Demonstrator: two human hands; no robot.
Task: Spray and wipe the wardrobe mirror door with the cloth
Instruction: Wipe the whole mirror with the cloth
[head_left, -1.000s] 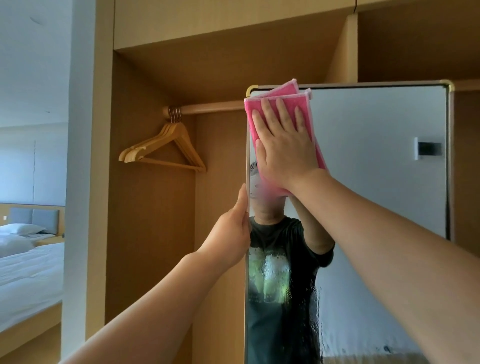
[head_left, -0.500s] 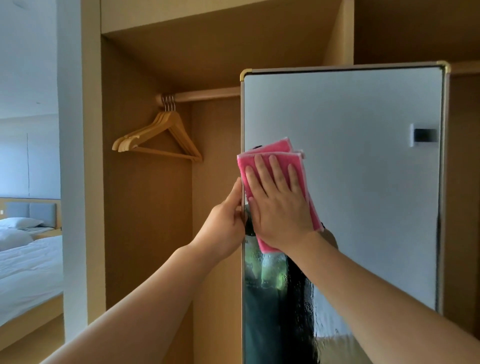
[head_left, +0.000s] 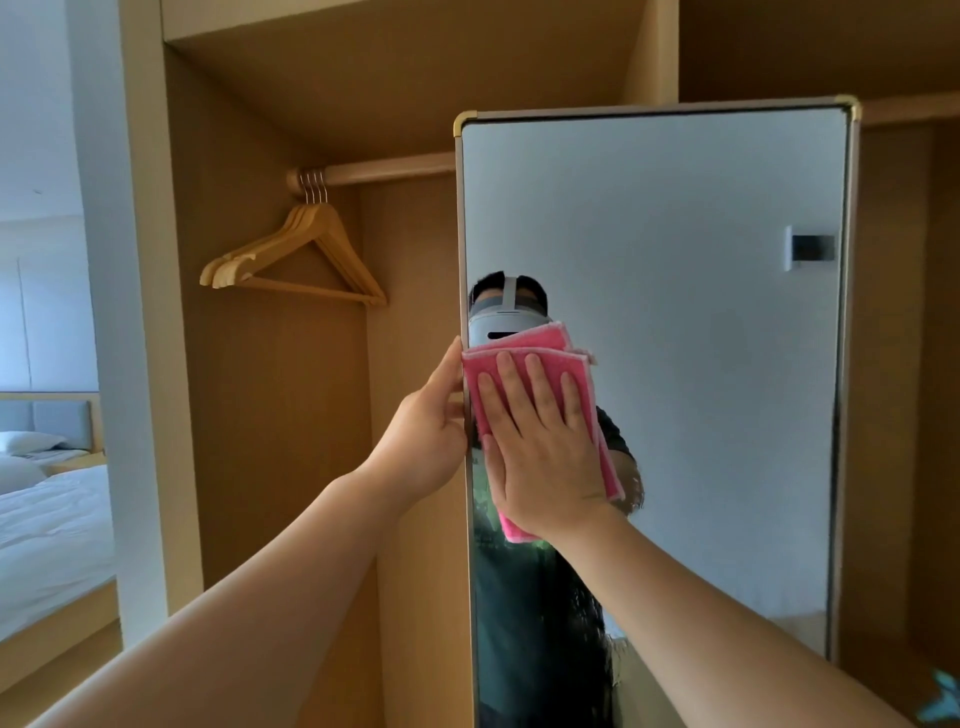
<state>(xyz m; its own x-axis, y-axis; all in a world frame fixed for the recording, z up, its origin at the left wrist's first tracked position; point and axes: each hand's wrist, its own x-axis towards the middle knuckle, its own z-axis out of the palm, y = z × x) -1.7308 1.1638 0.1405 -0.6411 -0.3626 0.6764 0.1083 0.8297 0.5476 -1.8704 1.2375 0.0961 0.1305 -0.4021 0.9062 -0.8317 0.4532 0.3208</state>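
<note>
Wiping step: right hand (head_left: 545, 447), fingers spread flat, presses folded pink cloth (head_left: 582, 374) on tall metal-framed mirror door (head_left: 675, 312); left hand (head_left: 426, 441) pinches its left edge; streaks below likely need the next pass

Both bare arms reached forward and up. The right hand (head_left: 545, 447) lay flat with its fingers (head_left: 535, 379) spread and pointing up, palm pressed forward. The left hand (head_left: 426, 436) was curled in a grip, its thumb raised beside the right hand.
</note>
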